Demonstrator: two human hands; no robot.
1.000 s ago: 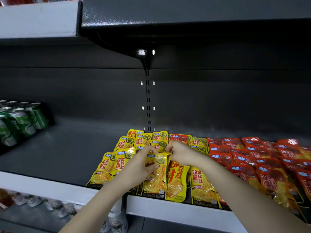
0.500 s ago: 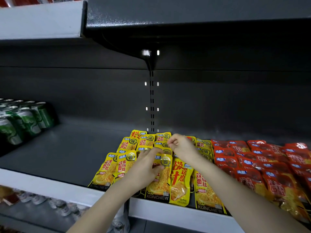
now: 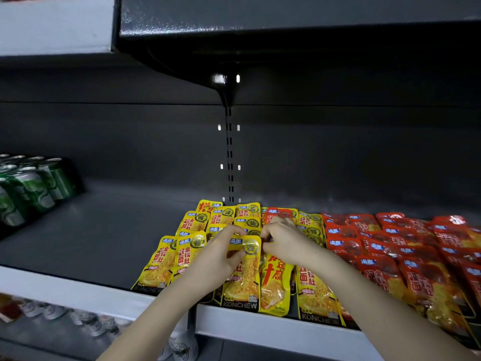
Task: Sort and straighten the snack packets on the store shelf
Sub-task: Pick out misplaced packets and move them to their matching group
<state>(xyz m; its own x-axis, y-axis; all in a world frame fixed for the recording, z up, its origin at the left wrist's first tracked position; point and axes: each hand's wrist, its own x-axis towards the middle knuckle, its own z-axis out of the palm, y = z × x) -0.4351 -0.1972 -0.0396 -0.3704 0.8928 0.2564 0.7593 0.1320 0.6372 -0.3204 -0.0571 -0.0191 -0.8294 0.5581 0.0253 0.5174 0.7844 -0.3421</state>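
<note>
Several yellow snack packets (image 3: pixel 223 217) lie in overlapping rows on the dark shelf (image 3: pixel 104 235), with red packets (image 3: pixel 406 246) to their right. My left hand (image 3: pixel 218 259) pinches the top left edge of a front-row yellow packet (image 3: pixel 244 280). My right hand (image 3: pixel 286 241) pinches the same packet's top right corner. Beside it lies a yellow packet with large red characters (image 3: pixel 274 287), partly hidden under my right wrist.
Green drink cans (image 3: pixel 28 188) stand at the far left of the shelf. The shelf's white front edge (image 3: pixel 260 327) runs below the packets. A dark upper shelf (image 3: pixel 286 27) hangs overhead. More cans (image 3: pixel 86 321) sit on the shelf below.
Both hands stayed on the top of the same front yellow packet. My right hand dropped slightly toward the packet's top right corner, and the view shifted a little.
</note>
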